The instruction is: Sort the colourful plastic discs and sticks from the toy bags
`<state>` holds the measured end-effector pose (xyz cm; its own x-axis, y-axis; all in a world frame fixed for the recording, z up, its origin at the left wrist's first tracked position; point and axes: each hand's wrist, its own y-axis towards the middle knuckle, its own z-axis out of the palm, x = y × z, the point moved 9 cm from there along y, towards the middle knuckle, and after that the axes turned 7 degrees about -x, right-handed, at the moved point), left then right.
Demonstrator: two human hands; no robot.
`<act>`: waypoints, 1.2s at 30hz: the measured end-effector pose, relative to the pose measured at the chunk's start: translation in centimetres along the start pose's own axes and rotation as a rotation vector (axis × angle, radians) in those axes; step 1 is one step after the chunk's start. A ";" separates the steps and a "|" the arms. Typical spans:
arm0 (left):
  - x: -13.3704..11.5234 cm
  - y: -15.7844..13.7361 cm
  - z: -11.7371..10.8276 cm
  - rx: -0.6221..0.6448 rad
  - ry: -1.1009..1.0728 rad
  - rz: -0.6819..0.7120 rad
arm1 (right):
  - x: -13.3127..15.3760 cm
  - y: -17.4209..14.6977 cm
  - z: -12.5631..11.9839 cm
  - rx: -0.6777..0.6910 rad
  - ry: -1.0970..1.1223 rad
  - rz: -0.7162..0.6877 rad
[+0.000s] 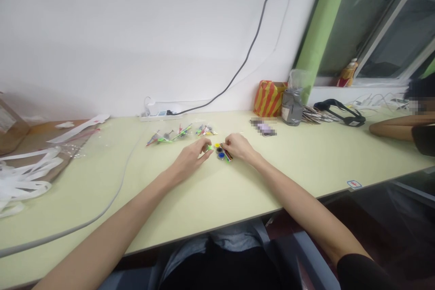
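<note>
My left hand (192,158) is closed in a pinch over the table, with a small bright green piece (210,147) at its fingertips. Just to its right, a yellow round piece (217,145), a black one (219,150) and a blue one (221,156) sit close together on the tabletop. Beside them lies a bunch of thin coloured sticks (229,157). The fingers of my right hand (239,146) are pressed together at the upper end of these sticks; what they grip is hidden. Behind my hands are clear bags of colourful small parts (183,132).
A power strip (156,115) stands against the wall, and a grey cable (118,190) crosses the table on the left. White strips (27,176) lie at far left. At the back are a striped bag (268,99) and a grey bag (292,106). Another person's arm (390,128) rests at right.
</note>
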<state>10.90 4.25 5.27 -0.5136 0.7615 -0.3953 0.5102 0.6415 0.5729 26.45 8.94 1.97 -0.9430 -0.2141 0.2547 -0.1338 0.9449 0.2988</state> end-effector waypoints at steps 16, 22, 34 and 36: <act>0.8 0.1 -0.7 -0.088 -0.037 -0.032 | 5.5 -2.0 -2.3 0.157 1.064 -0.167; 0.4 0.1 -0.8 -0.096 -0.026 -0.034 | 4.7 -1.4 -3.5 0.031 0.960 -0.206; 1.3 -0.1 -0.6 -0.091 0.086 -0.078 | -4.0 -1.5 -2.2 0.387 0.263 -0.036; 1.3 -0.1 -0.5 -0.083 0.072 -0.069 | -3.4 -1.8 -1.6 0.441 0.304 -0.037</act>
<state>9.82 5.09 5.07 -0.5953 0.7052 -0.3850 0.4148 0.6801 0.6045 30.34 7.60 2.04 -0.8133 -0.2496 0.5256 -0.3426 0.9356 -0.0858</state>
